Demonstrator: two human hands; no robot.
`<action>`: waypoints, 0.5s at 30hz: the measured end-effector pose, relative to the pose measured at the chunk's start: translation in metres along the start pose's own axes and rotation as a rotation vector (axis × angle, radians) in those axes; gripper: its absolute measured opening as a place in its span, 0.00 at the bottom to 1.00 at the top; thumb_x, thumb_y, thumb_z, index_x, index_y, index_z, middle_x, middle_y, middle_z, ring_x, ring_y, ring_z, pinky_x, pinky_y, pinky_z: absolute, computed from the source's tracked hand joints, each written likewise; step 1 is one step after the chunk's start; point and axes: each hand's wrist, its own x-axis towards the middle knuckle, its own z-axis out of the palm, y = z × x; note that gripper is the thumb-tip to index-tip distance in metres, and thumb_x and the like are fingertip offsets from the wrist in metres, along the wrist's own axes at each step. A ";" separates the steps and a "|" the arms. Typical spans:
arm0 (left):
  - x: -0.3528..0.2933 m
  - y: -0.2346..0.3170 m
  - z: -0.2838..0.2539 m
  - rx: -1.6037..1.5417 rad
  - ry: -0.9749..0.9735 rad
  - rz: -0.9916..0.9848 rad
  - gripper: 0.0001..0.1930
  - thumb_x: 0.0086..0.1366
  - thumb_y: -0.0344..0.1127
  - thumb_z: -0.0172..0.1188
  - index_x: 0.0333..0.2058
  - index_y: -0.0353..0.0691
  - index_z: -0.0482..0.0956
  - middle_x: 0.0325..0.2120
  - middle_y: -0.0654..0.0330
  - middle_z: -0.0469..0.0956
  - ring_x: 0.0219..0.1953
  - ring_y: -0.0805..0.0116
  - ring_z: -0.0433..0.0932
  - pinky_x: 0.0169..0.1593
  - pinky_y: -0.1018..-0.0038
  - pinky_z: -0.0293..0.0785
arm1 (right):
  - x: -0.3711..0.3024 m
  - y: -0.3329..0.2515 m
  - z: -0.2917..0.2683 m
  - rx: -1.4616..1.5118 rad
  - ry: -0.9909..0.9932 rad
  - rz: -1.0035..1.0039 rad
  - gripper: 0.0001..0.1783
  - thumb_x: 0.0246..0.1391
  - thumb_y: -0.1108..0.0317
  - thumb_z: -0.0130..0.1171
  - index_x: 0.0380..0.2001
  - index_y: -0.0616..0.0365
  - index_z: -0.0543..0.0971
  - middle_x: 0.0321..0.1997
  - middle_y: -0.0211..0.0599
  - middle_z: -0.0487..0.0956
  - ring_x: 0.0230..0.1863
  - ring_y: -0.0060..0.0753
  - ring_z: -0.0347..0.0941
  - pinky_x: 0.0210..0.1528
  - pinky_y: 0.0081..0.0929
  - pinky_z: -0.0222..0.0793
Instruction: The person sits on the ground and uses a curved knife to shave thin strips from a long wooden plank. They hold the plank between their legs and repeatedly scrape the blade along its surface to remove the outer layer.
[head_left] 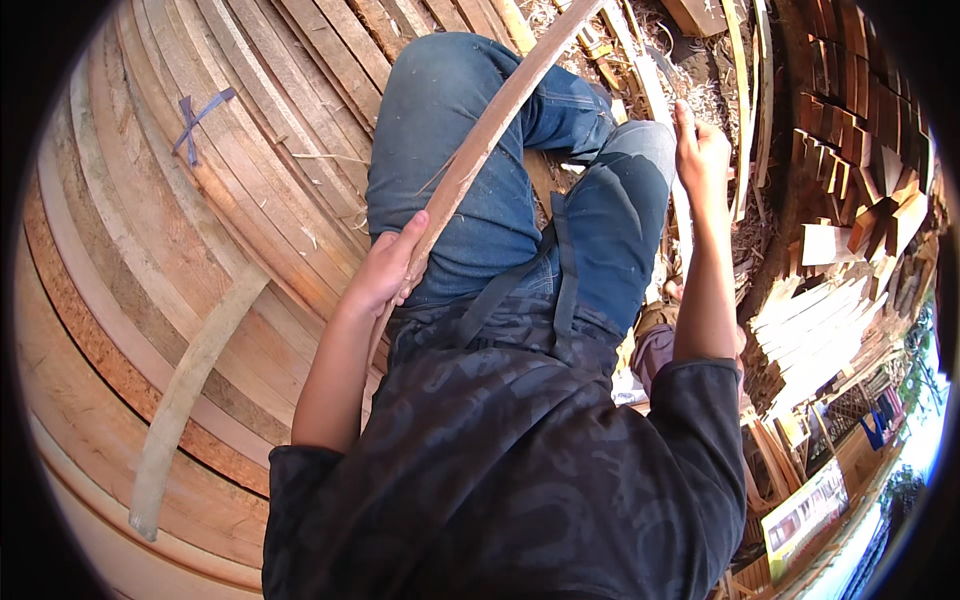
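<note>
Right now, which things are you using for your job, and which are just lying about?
Seem part of the job:
- long strip, gripped by the left hand
- right hand, curled, thumb up; can't tell if it holds anything

Seem just lying about:
- curved slat, on the boards
- blue strap, crossed like an X
- shavings

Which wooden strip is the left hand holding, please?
The long brown strip slanting over the thigh: the left hand grips it, while the short pale strip lies untouched.

Shown with left hand (385, 268) curled, near left; with right hand (706, 160) folded, farther right, thumb (685, 120) extended.
</note>
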 end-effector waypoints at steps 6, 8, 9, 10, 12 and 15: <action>0.007 0.002 -0.027 -0.208 -0.380 -0.119 0.38 0.69 0.69 0.37 0.07 0.49 0.55 0.03 0.69 0.53 0.04 0.80 0.52 0.09 0.83 0.47 | -0.051 -0.084 0.024 0.095 0.013 -0.277 0.35 0.58 0.39 0.54 0.20 0.65 0.79 0.16 0.56 0.74 0.21 0.60 0.72 0.26 0.47 0.66; 0.012 0.000 -0.030 -0.190 -0.416 -0.117 0.38 0.69 0.69 0.36 0.07 0.50 0.54 0.02 0.69 0.53 0.04 0.80 0.51 0.09 0.83 0.47 | -0.052 -0.094 0.024 0.009 -0.013 -0.291 0.35 0.58 0.38 0.54 0.20 0.65 0.79 0.16 0.56 0.74 0.22 0.60 0.73 0.26 0.48 0.67; 0.012 0.000 -0.031 -0.182 -0.436 -0.119 0.38 0.69 0.70 0.35 0.07 0.50 0.53 0.02 0.69 0.52 0.04 0.80 0.50 0.09 0.83 0.47 | -0.050 -0.098 0.025 0.007 0.000 -0.302 0.35 0.57 0.37 0.54 0.19 0.64 0.79 0.16 0.55 0.74 0.22 0.60 0.73 0.26 0.49 0.68; 0.012 0.001 -0.031 -0.182 -0.434 -0.125 0.38 0.69 0.70 0.34 0.07 0.50 0.52 0.02 0.69 0.52 0.04 0.80 0.50 0.09 0.83 0.47 | -0.048 -0.098 0.028 -0.008 0.013 -0.313 0.35 0.57 0.37 0.54 0.20 0.64 0.80 0.16 0.55 0.75 0.22 0.59 0.74 0.26 0.48 0.68; 0.012 0.004 -0.028 -0.184 -0.437 -0.131 0.38 0.68 0.71 0.33 0.07 0.51 0.52 0.02 0.69 0.52 0.04 0.80 0.50 0.09 0.83 0.46 | -0.042 -0.097 0.033 -0.045 0.043 -0.337 0.35 0.56 0.37 0.54 0.20 0.64 0.80 0.16 0.55 0.75 0.22 0.59 0.74 0.26 0.48 0.69; 0.013 0.007 -0.029 -0.190 -0.459 -0.160 0.38 0.68 0.72 0.29 0.07 0.51 0.52 0.02 0.69 0.52 0.04 0.80 0.50 0.08 0.84 0.46 | -0.029 -0.098 0.044 -0.072 0.100 -0.382 0.37 0.55 0.34 0.53 0.21 0.63 0.81 0.16 0.53 0.76 0.23 0.57 0.76 0.27 0.45 0.72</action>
